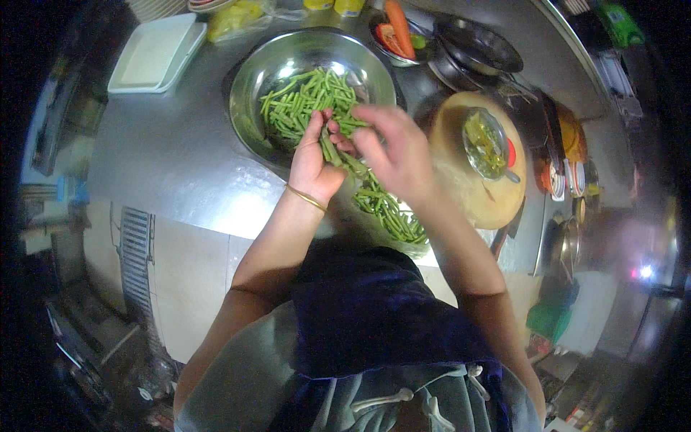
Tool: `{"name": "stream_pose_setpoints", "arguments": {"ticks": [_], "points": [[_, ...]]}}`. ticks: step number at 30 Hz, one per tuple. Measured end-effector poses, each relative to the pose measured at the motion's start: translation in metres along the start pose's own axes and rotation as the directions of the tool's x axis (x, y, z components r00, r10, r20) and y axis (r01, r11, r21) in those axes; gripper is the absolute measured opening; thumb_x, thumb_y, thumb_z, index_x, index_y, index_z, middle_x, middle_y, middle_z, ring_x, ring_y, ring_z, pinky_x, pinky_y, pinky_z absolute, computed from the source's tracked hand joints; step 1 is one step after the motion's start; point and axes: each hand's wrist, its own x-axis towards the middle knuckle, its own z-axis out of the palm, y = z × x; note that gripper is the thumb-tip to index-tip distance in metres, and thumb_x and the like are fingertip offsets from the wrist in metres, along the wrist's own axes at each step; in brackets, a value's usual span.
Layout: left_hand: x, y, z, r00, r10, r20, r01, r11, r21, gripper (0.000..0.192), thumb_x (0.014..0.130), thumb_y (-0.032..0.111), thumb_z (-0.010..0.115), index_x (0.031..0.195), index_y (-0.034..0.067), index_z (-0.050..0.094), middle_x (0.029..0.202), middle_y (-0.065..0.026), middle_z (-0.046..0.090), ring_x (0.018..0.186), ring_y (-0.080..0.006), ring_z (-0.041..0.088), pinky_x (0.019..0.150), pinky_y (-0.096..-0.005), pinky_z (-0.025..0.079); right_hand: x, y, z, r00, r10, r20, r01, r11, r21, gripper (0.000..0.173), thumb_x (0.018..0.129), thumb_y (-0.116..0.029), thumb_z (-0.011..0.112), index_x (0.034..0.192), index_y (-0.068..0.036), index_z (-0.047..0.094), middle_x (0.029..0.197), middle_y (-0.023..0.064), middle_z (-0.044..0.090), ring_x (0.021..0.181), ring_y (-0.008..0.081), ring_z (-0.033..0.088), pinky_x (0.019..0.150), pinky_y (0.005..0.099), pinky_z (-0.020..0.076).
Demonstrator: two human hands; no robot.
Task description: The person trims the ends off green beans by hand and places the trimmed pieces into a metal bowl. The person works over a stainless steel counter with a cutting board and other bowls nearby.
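My left hand [316, 167], with a gold bangle at the wrist, holds several long green beans [332, 153] over the near edge of a large steel bowl [245, 116]. Inside the bowl lies a heap of short green bean pieces [305, 97]. My right hand [394, 148], blurred, is raised just right of the left one with its thumb and fingers apart; nothing shows between them. Long green beans [397, 218] lie in a clear plastic bag nearer my body, partly hidden by my right forearm.
At right, a round wooden board [451, 162] bears a glass dish [486, 143] of green food. Black pans [475, 46] and a small bowl holding a carrot [398, 27] stand behind. White trays [154, 54] sit at back left, beside a bag of yellow items [235, 20].
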Motion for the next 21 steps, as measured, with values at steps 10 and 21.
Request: {"name": "stream_pose_setpoints", "arguments": {"ticks": [10,21], "points": [[-0.019,-0.069,0.01,0.988,-0.041,0.15,0.021,0.991,0.13,0.029,0.099,0.037,0.054,0.114,0.012,0.059,0.102,-0.002,0.063,0.099,-0.0167,0.058,0.093,-0.036,0.048,-0.064,0.001,-0.005,0.949,0.148,-0.277,-0.139,0.989,0.054,0.019,0.081,-0.008,0.072,0.1,-0.005,0.071,0.087,0.0122,0.068,0.079,0.0265,0.066,0.072,0.0338,0.0525],[-0.011,-0.129,0.026,0.997,-0.067,0.027,0.059,0.971,0.23,0.014,0.099,0.022,0.056,0.108,0.012,0.058,0.077,0.0039,0.052,0.069,-0.0096,0.05,0.061,-0.0273,0.042,-0.093,0.035,-0.055,0.763,0.635,-0.122,-0.122,0.327,0.937,0.019,0.096,-0.015,0.061,0.109,-0.002,0.059,0.096,0.0087,0.067,0.077,0.0125,0.059,0.063,0.0265,0.0512]]}}
